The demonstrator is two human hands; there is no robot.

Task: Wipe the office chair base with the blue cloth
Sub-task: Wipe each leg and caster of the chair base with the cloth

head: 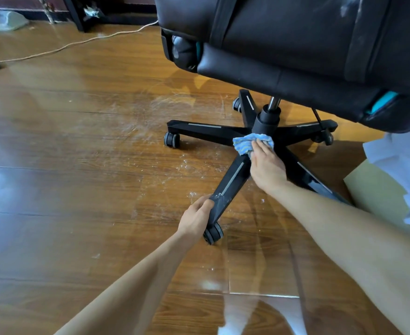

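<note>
Right hand (266,165) is pressed flat on the blue cloth (248,143), fingers spread over it, palm down. We can't tell whether the thumb pinches a fold underneath. The cloth sits bunched on the chair base (223,135), right at the hub (266,119), at the root of the near leg (233,180).

Left hand (195,217) is clamped around the outer end of that same leg, just above its caster (213,234). We read that as bracing the base so it can't roll or spin.

Key relation: the near leg's long axis runs from the hub straight toward us, ending in the left hand. So the cloth is at the hub end, the brace at the far-from-hub end, and the unwiped span lies between our two hands. There are dusty smears on the leg next to the left fingers.

Our call: the next stroke is a pull away from the hub along the leg, toward the left hand. The right hand is the nearer one to the hub; the left has to let go or shift before the cloth reaches the tip.

Other legs fan out from the hub to left, right and behind. The seat (295,44) overhangs the hub, so headroom there is tight. Wood floor (78,141) left of the hub looks dusty.
</note>
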